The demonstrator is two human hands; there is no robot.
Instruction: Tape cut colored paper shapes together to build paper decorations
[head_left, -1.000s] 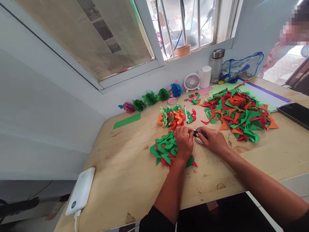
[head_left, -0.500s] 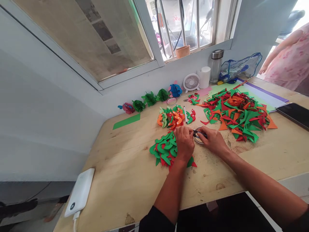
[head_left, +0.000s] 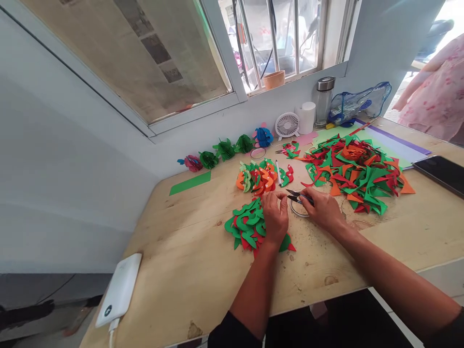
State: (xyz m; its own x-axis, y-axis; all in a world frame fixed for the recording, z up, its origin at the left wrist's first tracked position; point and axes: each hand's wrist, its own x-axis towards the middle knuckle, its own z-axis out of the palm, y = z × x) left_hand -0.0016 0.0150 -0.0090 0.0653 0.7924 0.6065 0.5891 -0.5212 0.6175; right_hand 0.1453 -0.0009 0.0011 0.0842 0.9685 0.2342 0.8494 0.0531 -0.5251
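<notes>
1. Above the bench (head_left: 174,270), the right hand (head_left: 322,208) holds scissors (head_left: 295,193), blades apart — tips near the left hand (head_left: 274,215).
2. Its thumb and fingers sit close together; whether they grip anything, I cannot tell.
3. Below the scissors rests a ring (head_left: 299,215); green-and-red cutouts (head_left: 246,224) lie beside the left hand.
4. Farther right — heaped red, green and orange scraps (head_left: 362,169).

A wooden table (head_left: 188,251) bears paper cutouts (head_left: 249,225); also a power bank (head_left: 122,285).
</notes>
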